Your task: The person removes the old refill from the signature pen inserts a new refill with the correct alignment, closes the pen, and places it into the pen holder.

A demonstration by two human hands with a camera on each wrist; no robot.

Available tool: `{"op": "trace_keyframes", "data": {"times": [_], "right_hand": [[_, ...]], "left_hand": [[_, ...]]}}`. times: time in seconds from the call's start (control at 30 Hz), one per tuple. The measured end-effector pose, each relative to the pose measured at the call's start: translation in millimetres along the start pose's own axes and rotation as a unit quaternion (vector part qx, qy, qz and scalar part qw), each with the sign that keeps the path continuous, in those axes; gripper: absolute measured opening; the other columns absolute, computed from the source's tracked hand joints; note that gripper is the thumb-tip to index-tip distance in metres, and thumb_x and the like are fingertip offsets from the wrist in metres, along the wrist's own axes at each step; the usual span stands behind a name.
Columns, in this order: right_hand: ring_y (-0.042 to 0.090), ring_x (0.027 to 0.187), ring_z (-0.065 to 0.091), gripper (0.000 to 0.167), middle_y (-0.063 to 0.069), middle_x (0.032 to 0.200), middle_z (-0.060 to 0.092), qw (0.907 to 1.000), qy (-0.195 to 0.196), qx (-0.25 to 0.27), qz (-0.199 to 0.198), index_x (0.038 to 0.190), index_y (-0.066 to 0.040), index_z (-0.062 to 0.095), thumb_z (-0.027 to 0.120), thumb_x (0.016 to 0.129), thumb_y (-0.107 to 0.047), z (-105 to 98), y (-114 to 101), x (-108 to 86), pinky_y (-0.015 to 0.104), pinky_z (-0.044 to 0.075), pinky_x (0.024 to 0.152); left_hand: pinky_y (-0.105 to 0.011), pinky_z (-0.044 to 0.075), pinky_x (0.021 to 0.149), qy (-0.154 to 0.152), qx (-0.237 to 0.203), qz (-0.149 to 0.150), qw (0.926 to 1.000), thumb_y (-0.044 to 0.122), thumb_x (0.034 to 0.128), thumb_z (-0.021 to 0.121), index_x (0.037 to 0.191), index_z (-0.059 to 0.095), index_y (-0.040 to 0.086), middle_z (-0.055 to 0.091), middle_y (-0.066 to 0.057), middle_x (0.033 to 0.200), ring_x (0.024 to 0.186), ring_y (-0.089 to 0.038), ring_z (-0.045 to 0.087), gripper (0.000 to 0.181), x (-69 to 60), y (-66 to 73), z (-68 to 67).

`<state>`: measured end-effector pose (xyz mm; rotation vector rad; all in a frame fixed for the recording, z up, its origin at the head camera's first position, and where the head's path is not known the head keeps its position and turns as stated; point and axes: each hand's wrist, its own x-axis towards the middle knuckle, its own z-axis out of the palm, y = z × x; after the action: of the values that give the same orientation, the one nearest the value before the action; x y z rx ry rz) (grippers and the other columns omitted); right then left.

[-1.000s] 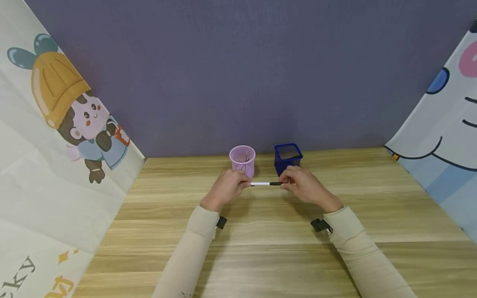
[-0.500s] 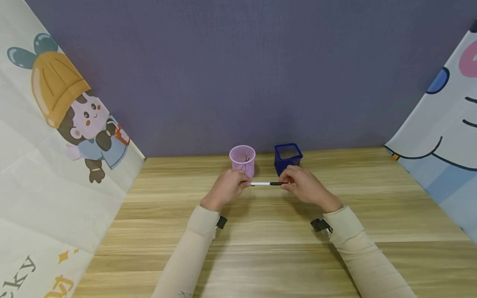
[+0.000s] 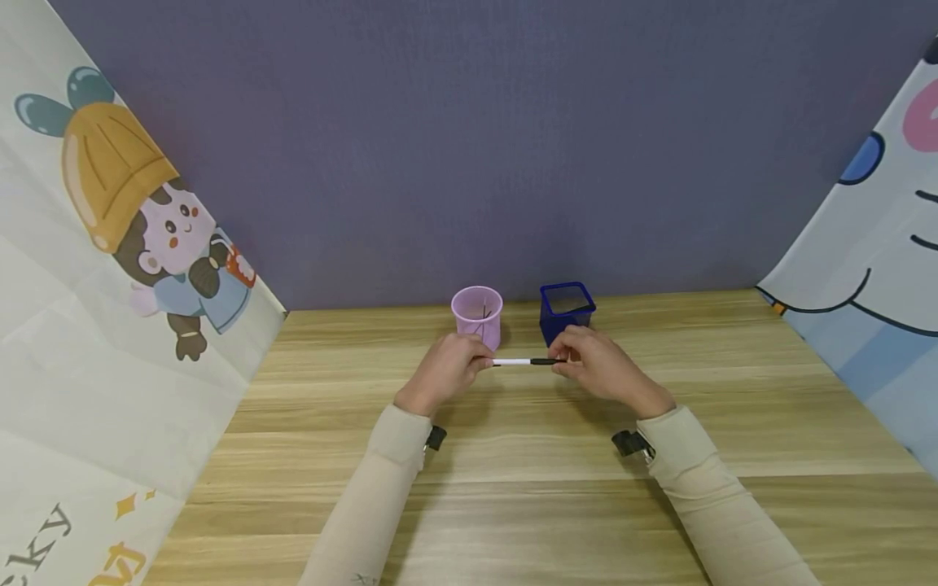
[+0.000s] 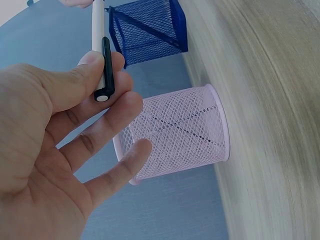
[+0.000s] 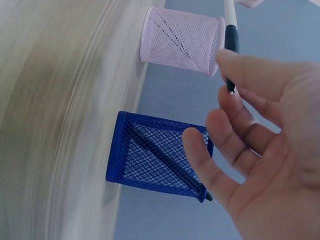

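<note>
A white pen (image 3: 512, 361) with a black grip is held level between both hands, above the table. My left hand (image 3: 449, 366) pinches its end with the black clip (image 4: 107, 70). My right hand (image 3: 597, 362) pinches the black grip near the pointed tip (image 5: 231, 89), which shows bare in the right wrist view. Just behind the left hand stands a round pink mesh pen cup (image 3: 477, 305) with thin dark sticks inside. A square blue mesh pen cup (image 3: 566, 305), partly covered by the right hand, has a slim black pen (image 5: 167, 160) leaning in it.
Both cups stand near the back edge of the wood-grain table (image 3: 528, 488), against a grey-blue panel (image 3: 498, 146). Printed cloths with cartoon figures hang on the left (image 3: 95, 342) and on the right (image 3: 879, 325).
</note>
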<state>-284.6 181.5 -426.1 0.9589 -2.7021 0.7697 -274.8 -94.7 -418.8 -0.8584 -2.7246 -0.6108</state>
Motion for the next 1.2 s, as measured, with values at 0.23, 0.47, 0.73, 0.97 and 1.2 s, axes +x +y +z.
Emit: {"op": "trace_keyframes", "data": {"times": [0.23, 0.47, 0.73, 0.97, 1.2], "right_hand": [[0.015, 0.081, 0.057, 0.017, -0.004, 0.086, 0.062, 0.9999, -0.004, 0.008, 0.007, 0.101, -0.012, 0.075, 0.082, 0.087, -0.018, -1.1, -0.6, 0.3, 0.029, 0.046, 0.071], [0.013, 0.079, 0.057, 0.016, -0.005, 0.085, 0.062, 0.9999, -0.004, 0.008, -0.004, 0.104, -0.008, 0.078, 0.079, 0.089, -0.015, -1.3, 0.0, 0.5, 0.027, 0.046, 0.068], [0.009, 0.074, 0.052, 0.016, -0.005, 0.084, 0.061, 0.9998, -0.007, 0.009, -0.015, 0.105, -0.008, 0.079, 0.078, 0.090, -0.011, -0.9, 1.7, -0.2, 0.026, 0.043, 0.065], [0.010, 0.074, 0.047, 0.015, -0.004, 0.085, 0.060, 0.9996, -0.022, -0.011, -0.013, 0.106, -0.010, 0.079, 0.075, 0.092, -0.013, -0.6, 2.3, 0.3, 0.028, 0.039, 0.070], [0.018, 0.078, 0.052, 0.012, -0.004, 0.086, 0.060, 0.9997, -0.018, -0.012, -0.014, 0.103, -0.010, 0.079, 0.076, 0.091, -0.011, 0.1, 1.1, -0.3, 0.030, 0.038, 0.072]], "left_hand": [[-0.039, 0.060, 0.087, 0.004, 0.003, 0.000, 1.0000, 0.016, 0.0912, 0.076, 0.095, 0.082, 0.011, 0.079, -0.002, 0.093, 0.089, -0.019, 0.074, 0.008, -0.5, 0.7, -1.0], [-0.039, 0.060, 0.086, 0.005, 0.004, 0.001, 1.0000, 0.016, 0.0908, 0.077, 0.095, 0.081, 0.010, 0.079, -0.002, 0.092, 0.088, -0.020, 0.074, 0.008, -1.0, 1.5, -0.8], [-0.039, 0.060, 0.086, 0.005, 0.005, 0.003, 1.0000, 0.016, 0.0910, 0.077, 0.095, 0.081, 0.011, 0.079, -0.002, 0.092, 0.088, -0.019, 0.074, 0.008, -1.3, 2.0, -1.3], [-0.039, 0.060, 0.085, 0.003, 0.013, 0.006, 0.9999, 0.017, 0.0914, 0.076, 0.094, 0.081, 0.011, 0.079, -0.001, 0.092, 0.087, -0.019, 0.074, 0.008, -0.3, 1.1, 0.1], [-0.039, 0.060, 0.085, 0.000, 0.016, 0.000, 0.9999, 0.018, 0.0913, 0.077, 0.094, 0.081, 0.012, 0.080, 0.000, 0.092, 0.087, -0.019, 0.074, 0.008, -0.6, 2.3, -0.5]]}}
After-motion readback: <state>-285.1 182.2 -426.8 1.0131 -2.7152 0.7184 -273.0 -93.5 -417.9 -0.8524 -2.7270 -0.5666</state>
